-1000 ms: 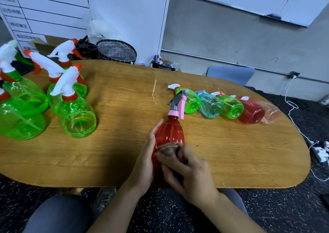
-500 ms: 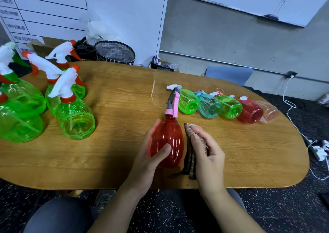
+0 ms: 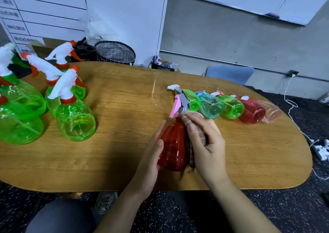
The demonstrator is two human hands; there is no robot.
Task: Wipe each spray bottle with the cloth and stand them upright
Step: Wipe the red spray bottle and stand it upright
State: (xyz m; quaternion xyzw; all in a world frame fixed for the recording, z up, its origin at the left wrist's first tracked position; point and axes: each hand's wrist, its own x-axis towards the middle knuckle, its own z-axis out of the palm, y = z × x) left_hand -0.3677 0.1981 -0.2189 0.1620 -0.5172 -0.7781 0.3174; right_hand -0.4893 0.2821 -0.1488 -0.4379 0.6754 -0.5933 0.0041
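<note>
My left hand (image 3: 150, 154) is steadying the red bottle (image 3: 173, 143) upright near the bench (image 3: 115, 125) front edge, thumb curled against it. My right hand (image 3: 204, 143) is pressing the cloth (image 3: 193, 124) on its shoulder, fingers (image 3: 195, 120) curled.

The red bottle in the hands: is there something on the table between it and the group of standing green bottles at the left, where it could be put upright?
Nothing visible is in the way. The red bottle is gripped by the left hand, while the right hand presses the cloth on it. Only bare table lies between it and the nearest standing green bottle.
</note>
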